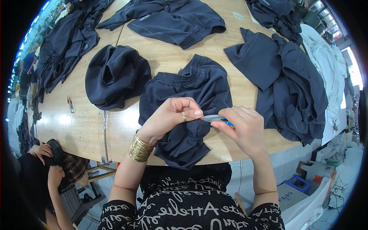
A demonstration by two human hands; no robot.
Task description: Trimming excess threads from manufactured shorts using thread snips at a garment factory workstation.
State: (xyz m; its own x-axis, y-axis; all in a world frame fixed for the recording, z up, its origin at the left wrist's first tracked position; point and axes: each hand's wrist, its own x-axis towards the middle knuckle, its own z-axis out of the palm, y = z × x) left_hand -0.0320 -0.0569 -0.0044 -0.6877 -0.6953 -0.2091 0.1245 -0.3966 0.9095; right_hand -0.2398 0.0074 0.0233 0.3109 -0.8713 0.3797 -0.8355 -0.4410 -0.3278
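Note:
A dark navy garment with an elastic waistband, likely shorts, lies bunched in front of me, its lower part draped at the table's near edge. My left hand, with a ring and gold bangles, pinches a bit of its cloth between thumb and fingers. My right hand is closed around thread snips with blue on the handle. Their grey blades point left and meet the cloth at my left fingertips. The exact spot between the blades is hidden.
On the wooden table lie a crumpled dark garment at left, dark shorts at the back and a dark pile at right. A small red-handled tool lies left. Another person's hands hold dark cloth at lower left.

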